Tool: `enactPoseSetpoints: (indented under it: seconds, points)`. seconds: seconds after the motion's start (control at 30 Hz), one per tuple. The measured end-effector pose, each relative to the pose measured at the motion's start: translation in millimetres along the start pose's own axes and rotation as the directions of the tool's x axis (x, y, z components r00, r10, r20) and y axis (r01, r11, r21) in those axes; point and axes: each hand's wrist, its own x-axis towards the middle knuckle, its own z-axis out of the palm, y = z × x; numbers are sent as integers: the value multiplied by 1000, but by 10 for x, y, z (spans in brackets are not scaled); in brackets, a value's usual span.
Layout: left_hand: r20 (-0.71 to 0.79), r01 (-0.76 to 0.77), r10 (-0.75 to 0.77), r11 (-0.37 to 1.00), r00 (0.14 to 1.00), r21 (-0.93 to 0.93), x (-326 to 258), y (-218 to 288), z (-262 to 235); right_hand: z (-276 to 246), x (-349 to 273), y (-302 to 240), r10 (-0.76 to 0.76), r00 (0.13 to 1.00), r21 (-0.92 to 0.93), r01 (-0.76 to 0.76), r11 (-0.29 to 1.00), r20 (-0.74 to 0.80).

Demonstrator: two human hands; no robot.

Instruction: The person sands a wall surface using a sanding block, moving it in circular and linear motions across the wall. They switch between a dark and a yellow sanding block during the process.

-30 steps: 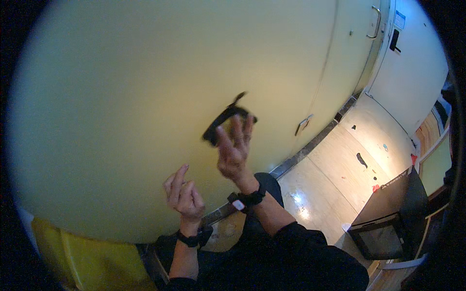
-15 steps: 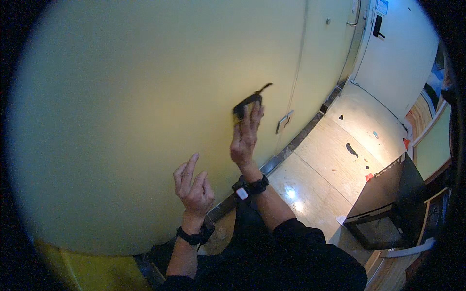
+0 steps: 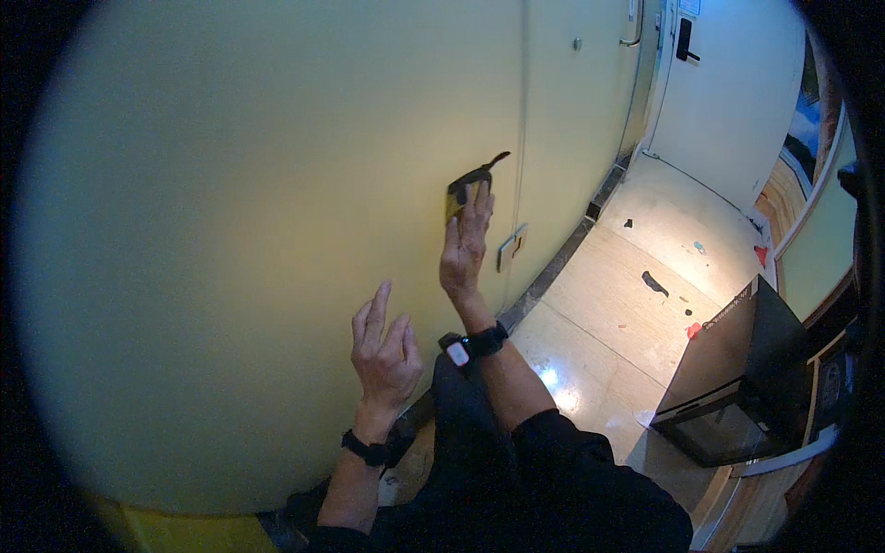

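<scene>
My right hand (image 3: 467,244) lies with long, straightened fingers over a small flat pad-like thing, pressing it to or holding it near the pale wall (image 3: 277,230). The pad-like thing (image 3: 456,201) has a yellowish face, a dark upper edge and a short dark tail pointing up and right; its exact kind is unclear. Below and to the left, my left hand (image 3: 385,355) holds nothing, its fingers apart and partly bent close to the wall. A dark watch with a pale face (image 3: 458,353) is on my right wrist, and a dark band (image 3: 369,450) on my left.
A wall plate (image 3: 513,247) sits right of my right hand, near a vertical wall seam (image 3: 523,101). Dark skirting (image 3: 553,269) borders the tiled floor, where scraps such as a black strip (image 3: 654,283) lie. A black box-shaped cabinet (image 3: 728,378) stands right; a white door (image 3: 728,101) is beyond.
The view has shifted. My right hand with the pad-like thing has moved up and rightward along the wall, nearer the seam. My left hand has risen slightly and moved right.
</scene>
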Motion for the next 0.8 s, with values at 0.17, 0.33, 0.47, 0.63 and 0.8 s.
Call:
enactPoseSetpoints:
  seconds: [0.17, 0.33, 0.47, 0.63, 0.8]
  points:
    - [32, 16, -16, 1000, 999, -6, -19, 14, 7, -70, -256, 493, 254, 967, -18, -255, 967, -37]
    - [57, 2, -4, 1000, 998, 25, -24, 37, 49, -72, -387, 638, 463, 885, 14, -463, 886, -45]
    - [57, 10, -10, 1000, 998, -3, 24, 56, 40, -53, 394, 557, 255, 960, -35, -261, 965, -117]
    - [46, -1, 2, 1000, 999, -7, 52, 60, 51, -10, 780, 560, 37, 993, -9, -39, 999, -109]
    - [43, 12, -11, 1000, 999, -17, -3, 23, 43, -69, 113, 1024, 448, 884, 33, -447, 894, -134]
